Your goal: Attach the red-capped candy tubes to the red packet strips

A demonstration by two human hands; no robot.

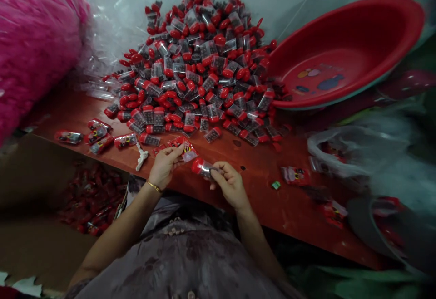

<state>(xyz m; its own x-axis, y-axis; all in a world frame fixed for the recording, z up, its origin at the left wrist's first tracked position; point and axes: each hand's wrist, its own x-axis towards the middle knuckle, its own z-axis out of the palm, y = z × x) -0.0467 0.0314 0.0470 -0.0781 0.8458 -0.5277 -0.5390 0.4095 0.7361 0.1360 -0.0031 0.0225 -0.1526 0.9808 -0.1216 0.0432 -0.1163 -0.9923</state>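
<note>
My left hand [164, 165], with a gold bangle at the wrist, pinches a small red printed plastic packet [186, 149] above the table's front edge. Just to its right, my right hand [229, 182] grips a clear container with a red cap [201, 167]; dark contents show through its wall. The capped end points left, towards the packet, with a small gap between them. Behind both hands rises a large heap of similar red-capped containers [204, 72]. Several filled red packets [99, 136] lie on the table to the left, beside a crumpled white strip [141, 157].
A red basin [347, 26] leans tilted at the right of the heap. Pink bagged material [41, 40] bulks at the far left. More printed packets [295, 175] and a plastic bag [357, 140] lie on the right. Below the left edge, a box holds many red packets [91, 194].
</note>
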